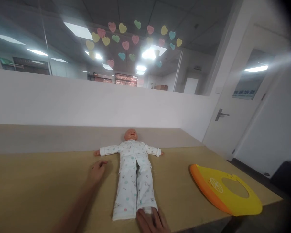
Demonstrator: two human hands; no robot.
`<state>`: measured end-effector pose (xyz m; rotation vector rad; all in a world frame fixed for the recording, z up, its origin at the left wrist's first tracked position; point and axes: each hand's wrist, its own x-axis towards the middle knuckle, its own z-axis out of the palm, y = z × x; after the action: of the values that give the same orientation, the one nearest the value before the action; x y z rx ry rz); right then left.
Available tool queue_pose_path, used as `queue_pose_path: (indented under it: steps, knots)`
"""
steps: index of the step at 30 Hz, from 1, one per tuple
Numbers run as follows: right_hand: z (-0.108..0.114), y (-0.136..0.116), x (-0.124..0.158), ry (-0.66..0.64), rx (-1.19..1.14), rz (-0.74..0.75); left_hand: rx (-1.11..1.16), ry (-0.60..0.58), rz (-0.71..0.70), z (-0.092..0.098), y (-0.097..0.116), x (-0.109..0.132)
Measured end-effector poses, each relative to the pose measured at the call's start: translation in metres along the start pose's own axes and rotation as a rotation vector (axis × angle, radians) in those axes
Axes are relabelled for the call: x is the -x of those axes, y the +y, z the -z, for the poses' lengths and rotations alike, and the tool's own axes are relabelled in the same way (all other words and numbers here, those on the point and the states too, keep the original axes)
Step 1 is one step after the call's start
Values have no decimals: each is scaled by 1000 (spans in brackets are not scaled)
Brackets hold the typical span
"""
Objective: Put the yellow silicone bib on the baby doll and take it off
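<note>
A baby doll [131,134] lies on its back on the table, arms spread out and head toward the wall. It wears a white printed pajama top [133,149] and matching pajama pants [128,184]. My left hand [98,170] rests on the tabletop just below the doll's arm on the left, fingers loosely bent and holding nothing. At the bottom edge, my right hand [153,221] has its fingers at the hem of the right-hand pant leg, which gapes a little between them. The doll's feet cannot be seen.
A yellow and orange bib [215,187] lies near the right edge of the wooden table [50,181]. Behind the table are a low white wall [87,106] and a window with heart-shaped paper notes [125,45]. A door [232,113] stands at the right.
</note>
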<state>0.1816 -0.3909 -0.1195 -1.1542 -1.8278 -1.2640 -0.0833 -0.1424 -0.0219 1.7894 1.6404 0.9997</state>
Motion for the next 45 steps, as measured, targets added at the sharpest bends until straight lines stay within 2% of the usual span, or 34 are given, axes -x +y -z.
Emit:
queue_pose_path:
  steps: [2, 4, 7, 9, 12, 15, 18, 20, 22, 24, 27, 30, 31, 34, 37, 39, 41, 45]
  knots:
    - [9, 10, -10, -23, 20, 71, 5, -23, -19, -4, -1, 15]
    - [15, 15, -16, -52, 6, 74, -4, -37, -55, -8, 1, 27]
    - [16, 12, -10, -118, -36, 74, -64, -61, -188, -12, 6, 36]
    - [16, 8, 4, -142, -93, 3, -89, -86, -253, -14, 7, 36]
    - [24, 21, 30, -131, -261, -198, -92, -119, -209, -14, 5, 28]
    - [53, 73, 51, -135, -345, -481, -116, -140, -174, -13, 1, 21]
    - [93, 151, 63, -253, -364, -920, -133, -154, -157, -12, 0, 19]
    - [116, 197, 70, -254, -334, -1215, -138, -169, -148, -12, 2, 18]
    - [130, 224, 75, -250, -252, -1356, -141, -175, -146, -12, 4, 18]
    - [129, 230, 70, -261, -259, -1354, -140, -173, -146, -13, 3, 16]
    - [98, 208, 38, -337, -526, -1164, -123, -161, -160, -17, -1, 13]
    - [35, 180, -16, -434, -860, -1043, -87, -127, -192, -18, -4, 12]
    - [10, 174, -34, -408, -914, -1042, -73, -120, -202, -18, -4, 12]
    - [-65, 168, -75, -371, -998, -982, -21, -103, -205, -17, -2, 14]
    - [-121, 178, -90, -295, -903, -914, 23, -80, -188, -15, 4, 18]
    - [-142, 188, -89, -251, -804, -912, 29, -79, -188, -15, 8, 22]
    - [-151, 199, -84, -260, -701, -951, 29, -82, -181, -14, 11, 24]
    - [-138, 207, -69, -362, -577, -965, 24, -81, -171, -13, 9, 25]
